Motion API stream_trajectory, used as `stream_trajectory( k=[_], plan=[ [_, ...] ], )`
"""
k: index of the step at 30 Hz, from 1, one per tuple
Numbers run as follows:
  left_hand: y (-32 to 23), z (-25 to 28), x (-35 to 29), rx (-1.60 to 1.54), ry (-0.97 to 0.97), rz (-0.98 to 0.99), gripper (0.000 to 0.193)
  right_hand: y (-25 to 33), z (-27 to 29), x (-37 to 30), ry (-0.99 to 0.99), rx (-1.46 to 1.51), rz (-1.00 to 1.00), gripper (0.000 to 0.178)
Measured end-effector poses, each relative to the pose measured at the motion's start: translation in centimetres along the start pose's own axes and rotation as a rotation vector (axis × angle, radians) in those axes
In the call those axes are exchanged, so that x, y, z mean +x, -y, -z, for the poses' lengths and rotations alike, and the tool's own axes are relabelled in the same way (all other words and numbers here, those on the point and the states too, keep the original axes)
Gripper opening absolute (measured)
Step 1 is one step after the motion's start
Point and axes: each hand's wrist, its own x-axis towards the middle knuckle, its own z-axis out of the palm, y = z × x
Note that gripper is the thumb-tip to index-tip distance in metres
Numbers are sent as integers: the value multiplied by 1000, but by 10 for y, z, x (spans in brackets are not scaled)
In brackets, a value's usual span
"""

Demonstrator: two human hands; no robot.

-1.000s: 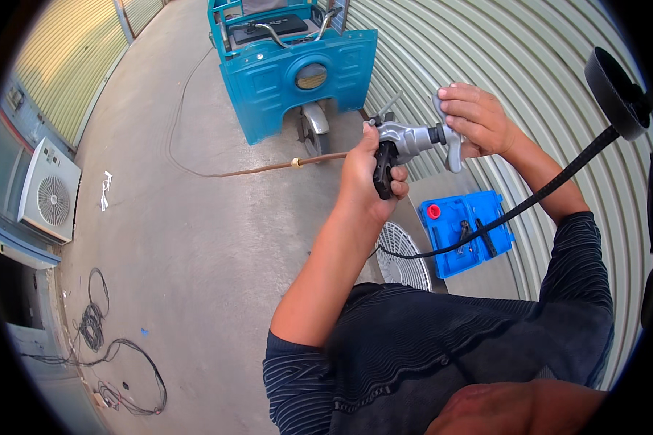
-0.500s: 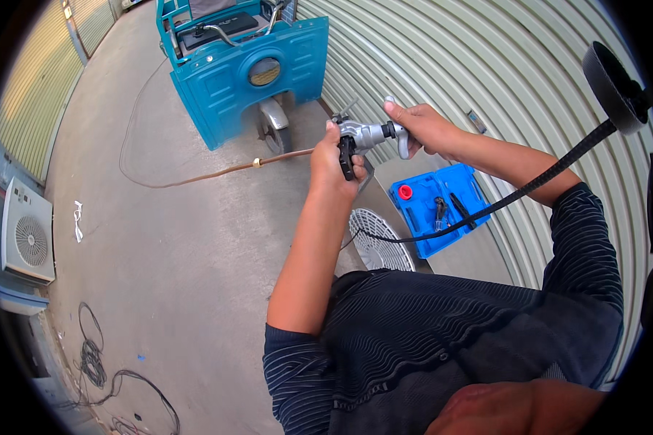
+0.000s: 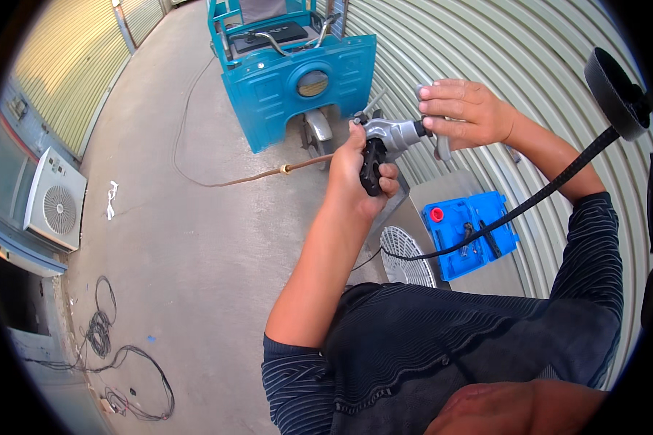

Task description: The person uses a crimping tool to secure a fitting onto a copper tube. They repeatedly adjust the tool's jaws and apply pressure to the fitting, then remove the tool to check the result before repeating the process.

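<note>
My left hand (image 3: 361, 172) is wrapped around the black clamp part of a silver flaring tool (image 3: 393, 138), held out in front of me. A thin copper-brown tube (image 3: 243, 179) runs leftward from the tool and my left hand. On that tube sits a brass flare nut (image 3: 285, 169), apart from the tool. My right hand (image 3: 468, 112) is on the tool's grey crank handle (image 3: 443, 151), its fingers laid fairly straight across it; the thumb is hidden. The tube's end inside the tool cannot be seen.
A blue three-wheeled vehicle (image 3: 297, 87) stands ahead. Below my hands are an open blue tool case (image 3: 453, 268) and a fan-grilled metal unit (image 3: 406, 254). Another air-conditioner unit (image 3: 56, 206) stands left, with tangled cables (image 3: 100, 333) on the floor. A black stalk (image 3: 544, 199) crosses at right.
The crank handle has turned, and my right hand has shifted from gripping its end to lying across it. My left hand keeps its hold. The whole view has swung a little.
</note>
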Motion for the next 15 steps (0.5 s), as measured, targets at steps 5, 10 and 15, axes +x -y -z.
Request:
stream_trajectory(
  k=[5, 10, 15],
  plan=[
    [-3, -1, -27, -22, 109, -68, 36, -2, 1, 24, -260, -22, 96, 53],
    [-1, 7, -18, -11, 80, -123, 36, 19, -34, 28, -504, 164, -251, 67],
    [1, 35, 17, 16, 24, -125, 37, 58, -76, 20, -486, 321, -872, 58]
  ],
)
